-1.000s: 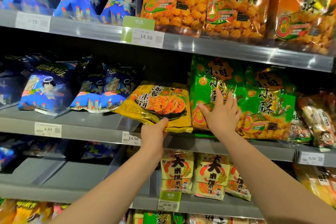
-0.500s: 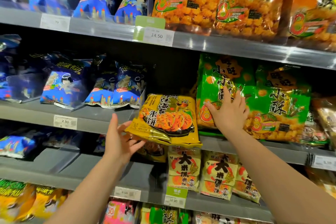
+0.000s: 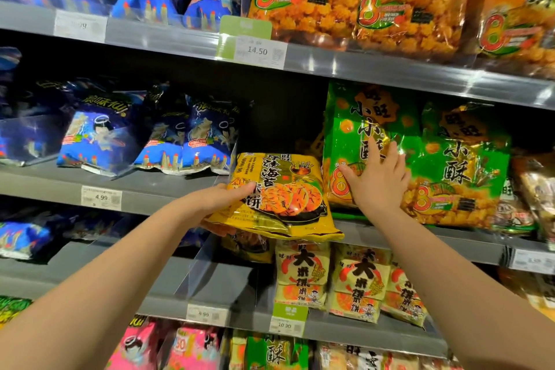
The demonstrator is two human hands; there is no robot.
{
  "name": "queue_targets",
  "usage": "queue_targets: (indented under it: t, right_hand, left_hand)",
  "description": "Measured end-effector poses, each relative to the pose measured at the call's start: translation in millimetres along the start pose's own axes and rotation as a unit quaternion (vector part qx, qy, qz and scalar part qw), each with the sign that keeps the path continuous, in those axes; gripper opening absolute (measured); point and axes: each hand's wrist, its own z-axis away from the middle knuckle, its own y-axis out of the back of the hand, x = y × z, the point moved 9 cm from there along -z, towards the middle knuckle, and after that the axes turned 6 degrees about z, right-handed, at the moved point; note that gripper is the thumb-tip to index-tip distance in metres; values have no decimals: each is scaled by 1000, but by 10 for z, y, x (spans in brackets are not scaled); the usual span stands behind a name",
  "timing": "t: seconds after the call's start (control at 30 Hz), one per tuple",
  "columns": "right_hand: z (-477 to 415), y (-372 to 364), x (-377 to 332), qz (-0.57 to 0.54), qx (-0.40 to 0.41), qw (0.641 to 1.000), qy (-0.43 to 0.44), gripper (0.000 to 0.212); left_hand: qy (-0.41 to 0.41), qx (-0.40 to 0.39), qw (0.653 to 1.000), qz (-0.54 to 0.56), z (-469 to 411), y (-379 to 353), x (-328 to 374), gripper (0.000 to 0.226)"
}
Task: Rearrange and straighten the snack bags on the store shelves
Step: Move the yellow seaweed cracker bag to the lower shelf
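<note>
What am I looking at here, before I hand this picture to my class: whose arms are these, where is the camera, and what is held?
There is no machine here: both arms belong to one person, and the single camera sits on that person's head, looking forward and down, so you see the store shelves as they do. The left hand grips the left edge of a yellow snack bag, which juts out over the front of the middle shelf. The right hand lies flat, fingers spread, on a green snack bag standing beside it. Blue bags fill the left of that shelf; orange bags stand on the shelf above.
</note>
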Motion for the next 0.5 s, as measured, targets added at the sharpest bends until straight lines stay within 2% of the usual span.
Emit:
queue_targets:
  t: [0.07,0.1,0.2,0.3,0.4,0.5]
  right_hand:
    - [44,38,-49,-6,15,1000,15,72]
    - [71,49,-81,-5,21,999,28,68]
    - [169,8,-151,4,8,998,66,62]
    - [251,-21,-142,10,-13,997,71,67]
    - [314,5,-143,27,-12,997,74,74]
    - [405,37,-150,17,-2,997,75,75]
  left_hand:
    - [-19,0,999,42,-30,22,47,83]
    - [-19,-4,997,68,-27,2,81,80]
    - [-24,23,997,76,32,0,130,44]
    - [-18,19,993,119,12,-24,20,58]
    - [-55,21,979,193,90,-5,-95,44]
    - [-104,33,978,179,220,-17,-165,51]
